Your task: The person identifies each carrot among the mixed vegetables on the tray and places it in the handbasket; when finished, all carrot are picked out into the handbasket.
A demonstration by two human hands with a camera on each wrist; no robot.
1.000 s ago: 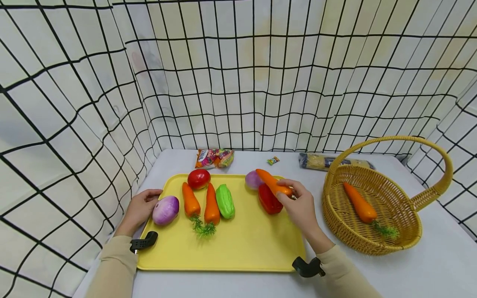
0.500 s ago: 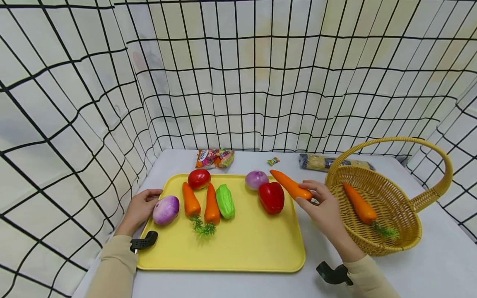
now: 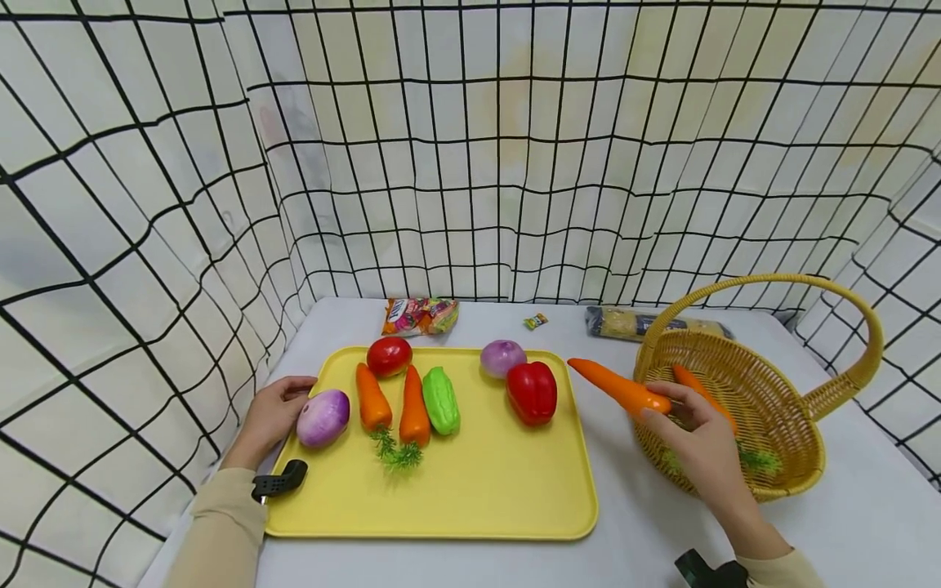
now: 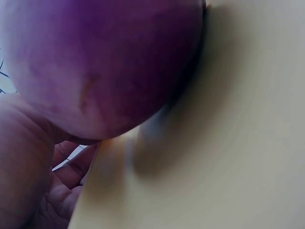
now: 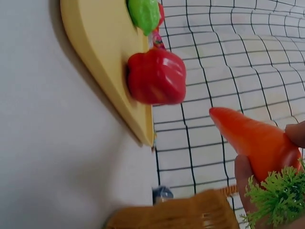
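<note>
My right hand point(image 3: 698, 445) pinches an orange carrot point(image 3: 621, 387) by its thick end, its tip pointing to the far left, over the near left rim of the wicker basket point(image 3: 797, 482). The right wrist view shows green leaves point(image 5: 279, 195) at the carrot's thick end. Another carrot point(image 3: 694, 385) lies inside the basket, partly hidden by my right hand. My left hand point(image 3: 272, 412) grips the left edge of the yellow tray point(image 3: 500, 490), right beside a purple onion point(image 3: 323, 417). In the left wrist view, curled fingers point(image 4: 71, 171) show past the tray's edge, beneath the onion.
On the tray lie a tomato point(image 3: 389, 356), two carrots point(image 3: 415, 408), a green pepper point(image 3: 441, 400), a second onion point(image 3: 503, 358) and a red bell pepper point(image 3: 532, 393). Behind are a candy bag point(image 3: 421, 316), a small wrapped sweet point(image 3: 535, 322) and a noodle pack point(image 3: 621, 323). Black netting surrounds the table.
My right hand has carried the carrot rightward from above the red bell pepper, off the tray, to the basket's near left side. The left hand has stayed at the tray's edge.
</note>
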